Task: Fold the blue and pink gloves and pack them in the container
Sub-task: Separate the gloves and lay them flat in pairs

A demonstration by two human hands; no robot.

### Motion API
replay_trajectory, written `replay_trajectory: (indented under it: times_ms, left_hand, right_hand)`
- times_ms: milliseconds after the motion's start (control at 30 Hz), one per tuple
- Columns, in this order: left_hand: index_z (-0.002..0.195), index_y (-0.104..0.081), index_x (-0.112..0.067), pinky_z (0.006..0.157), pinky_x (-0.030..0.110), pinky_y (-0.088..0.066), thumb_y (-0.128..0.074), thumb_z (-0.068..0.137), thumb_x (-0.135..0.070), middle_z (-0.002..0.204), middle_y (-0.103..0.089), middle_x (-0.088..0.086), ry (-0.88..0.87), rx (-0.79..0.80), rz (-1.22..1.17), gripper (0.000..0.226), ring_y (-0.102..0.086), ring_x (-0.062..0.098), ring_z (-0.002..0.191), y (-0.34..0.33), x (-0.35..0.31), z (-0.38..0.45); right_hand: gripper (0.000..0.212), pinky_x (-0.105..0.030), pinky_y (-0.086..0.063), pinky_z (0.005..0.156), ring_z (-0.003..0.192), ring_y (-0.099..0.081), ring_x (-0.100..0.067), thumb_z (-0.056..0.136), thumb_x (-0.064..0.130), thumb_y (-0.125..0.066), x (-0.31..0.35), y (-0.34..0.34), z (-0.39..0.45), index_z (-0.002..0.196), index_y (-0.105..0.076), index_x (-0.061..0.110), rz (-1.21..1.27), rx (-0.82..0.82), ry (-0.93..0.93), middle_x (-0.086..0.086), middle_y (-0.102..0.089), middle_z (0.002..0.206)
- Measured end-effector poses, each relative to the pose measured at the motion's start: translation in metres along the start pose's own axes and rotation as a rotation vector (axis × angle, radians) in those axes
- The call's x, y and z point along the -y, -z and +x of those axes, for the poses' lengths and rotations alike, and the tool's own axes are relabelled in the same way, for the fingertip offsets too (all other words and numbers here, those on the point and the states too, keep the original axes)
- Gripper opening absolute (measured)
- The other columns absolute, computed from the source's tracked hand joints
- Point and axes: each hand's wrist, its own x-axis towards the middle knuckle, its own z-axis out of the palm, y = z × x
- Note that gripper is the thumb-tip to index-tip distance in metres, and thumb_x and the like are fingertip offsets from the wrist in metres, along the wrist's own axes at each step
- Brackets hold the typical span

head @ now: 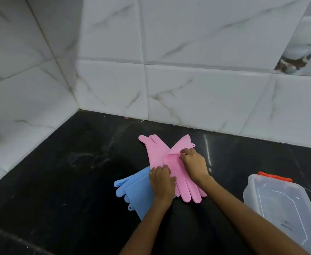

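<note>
Black counter (77,181) under white tiles — pink gloves (156,153) mid-fold, right hand (193,164) pinching a cuff, left hand (161,183) pressing; blue gloves (134,194) just left, unpacked — container (279,199) right, empty.

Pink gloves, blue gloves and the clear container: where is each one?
pink gloves (155,151), head view, on the far glove's palm
blue gloves (138,190), head view, on the flat cuff
container (261,203), head view, on its left wall
</note>
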Motion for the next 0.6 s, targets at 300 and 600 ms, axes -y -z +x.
replay_trajectory:
  times_ms: [300,600]
  left_hand:
    - [0.093,-0.066,-0.011,0.079,0.031,-0.050,-0.063,0.085,-0.007,0.093,-0.070,0.004,0.048,-0.097,-0.285,0.009,-0.060,0.018,0.090,0.010,0.003,0.012]
    - [0.085,-0.076,-0.009,0.073,0.018,-0.054,-0.073,0.076,0.000,0.082,-0.074,0.004,-0.100,0.102,-0.468,0.013,-0.069,0.011,0.076,0.102,0.024,0.010]
  right_hand:
    - [0.022,-0.029,-0.047,0.066,0.094,-0.058,-0.021,0.092,0.003,-0.048,-0.008,0.013,0.023,0.104,-0.065,0.008,-0.071,-0.021,0.045,-0.005,-0.064,0.105]
    - [0.018,-0.031,-0.053,0.069,0.076,-0.065,-0.017,0.076,0.001,-0.061,-0.031,0.111,0.008,0.074,-0.071,0.016,0.144,0.082,0.142,0.003,-0.072,0.081]
